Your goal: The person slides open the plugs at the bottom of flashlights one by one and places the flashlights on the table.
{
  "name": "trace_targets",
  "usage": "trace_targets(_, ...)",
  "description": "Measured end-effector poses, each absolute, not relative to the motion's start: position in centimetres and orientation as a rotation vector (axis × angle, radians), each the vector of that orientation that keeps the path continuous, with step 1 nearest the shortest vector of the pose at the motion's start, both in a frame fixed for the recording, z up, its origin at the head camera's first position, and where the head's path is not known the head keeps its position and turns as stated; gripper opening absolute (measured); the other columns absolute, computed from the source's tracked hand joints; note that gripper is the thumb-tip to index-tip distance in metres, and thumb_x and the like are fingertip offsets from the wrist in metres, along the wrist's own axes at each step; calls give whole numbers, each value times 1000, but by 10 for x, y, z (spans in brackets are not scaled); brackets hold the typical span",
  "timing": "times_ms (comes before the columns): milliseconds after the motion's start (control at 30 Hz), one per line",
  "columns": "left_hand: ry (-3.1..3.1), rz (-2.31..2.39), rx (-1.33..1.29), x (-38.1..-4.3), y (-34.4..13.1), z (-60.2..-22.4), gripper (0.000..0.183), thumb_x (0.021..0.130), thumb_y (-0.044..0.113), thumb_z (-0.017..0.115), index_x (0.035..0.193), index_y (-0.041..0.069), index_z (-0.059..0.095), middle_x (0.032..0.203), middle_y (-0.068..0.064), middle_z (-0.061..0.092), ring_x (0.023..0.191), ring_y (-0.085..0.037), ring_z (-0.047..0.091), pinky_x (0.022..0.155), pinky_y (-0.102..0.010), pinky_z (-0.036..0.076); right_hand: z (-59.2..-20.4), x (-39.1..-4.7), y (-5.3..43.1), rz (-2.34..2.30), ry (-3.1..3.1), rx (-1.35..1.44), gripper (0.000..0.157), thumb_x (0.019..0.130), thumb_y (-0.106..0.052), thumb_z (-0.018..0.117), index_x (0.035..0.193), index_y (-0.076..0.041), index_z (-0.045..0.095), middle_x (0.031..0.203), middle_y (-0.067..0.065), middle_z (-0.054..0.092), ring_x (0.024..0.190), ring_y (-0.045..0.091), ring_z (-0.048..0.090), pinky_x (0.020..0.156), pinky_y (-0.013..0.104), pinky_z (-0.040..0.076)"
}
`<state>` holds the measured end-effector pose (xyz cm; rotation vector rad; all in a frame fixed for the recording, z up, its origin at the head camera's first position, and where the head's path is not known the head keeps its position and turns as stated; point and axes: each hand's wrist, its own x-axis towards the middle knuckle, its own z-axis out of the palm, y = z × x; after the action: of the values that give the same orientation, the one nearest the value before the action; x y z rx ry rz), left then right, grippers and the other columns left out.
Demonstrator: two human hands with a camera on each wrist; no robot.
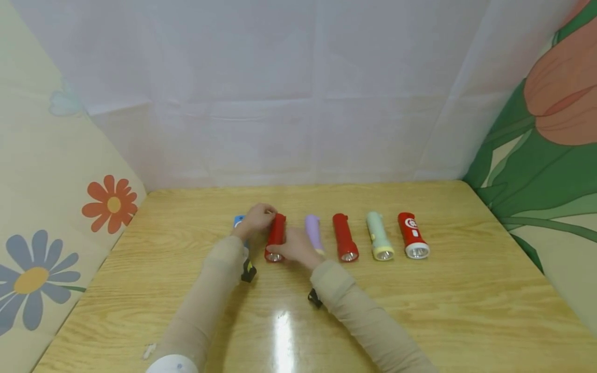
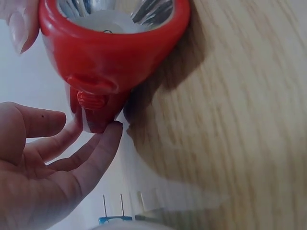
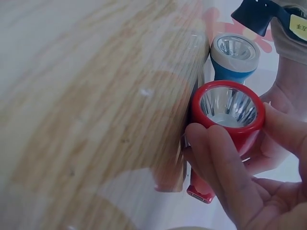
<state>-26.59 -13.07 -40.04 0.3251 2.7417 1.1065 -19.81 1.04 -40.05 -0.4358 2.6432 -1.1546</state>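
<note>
A red flashlight (image 1: 276, 231) lies on the wooden table with its lens toward me, between both hands. My left hand (image 1: 258, 220) holds it at the tail; a fingertip touches the tail's underside in the left wrist view. With thumb and fingers on either side of the rim, my right hand (image 3: 240, 177) grips the lens head (image 3: 228, 106). Left of it lies a blue flashlight (image 3: 234, 57) with a pale head, partly covered by the left hand in the head view. A purple flashlight (image 1: 313, 230) lies just right, partly behind the right hand.
Farther right in the row are a second red flashlight (image 1: 345, 237), a mint green one (image 1: 379, 235) with a yellow rim, and a red one with a white rim (image 1: 414, 235). A white cloth (image 1: 298, 129) hangs behind the table (image 1: 466, 311), with flowered cloths at both sides.
</note>
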Motion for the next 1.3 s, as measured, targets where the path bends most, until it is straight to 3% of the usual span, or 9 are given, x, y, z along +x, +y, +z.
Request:
trace_targets(633, 2759, 1230, 222, -257, -132, -402, 22, 89, 10, 51, 103, -5, 59, 104, -22, 61, 99, -34, 56, 86, -42, 44, -402, -197, 12, -1166, 2631, -406, 26, 78, -22, 71, 66, -3, 60, 47, 1, 53, 40, 10, 49, 39, 21, 38)
trace_targets(933, 2689, 1327, 164, -257, -135, -406, 21, 91, 13, 53, 105, -3, 58, 107, -23, 59, 92, -32, 59, 77, -36, 50, -402, -196, 11, -1179, 2618, -384, 24, 78, -22, 72, 70, -2, 61, 51, 1, 55, 42, 11, 49, 40, 22, 40)
trace_targets(1300, 2644, 1437, 93, -257, -138, -406, 22, 91, 14, 55, 108, -1, 57, 112, -20, 56, 102, -33, 54, 84, -40, 47, -402, -195, 11, -1196, 2648, -419, 24, 76, -23, 74, 76, -1, 63, 57, 0, 54, 49, 10, 45, 43, 21, 38)
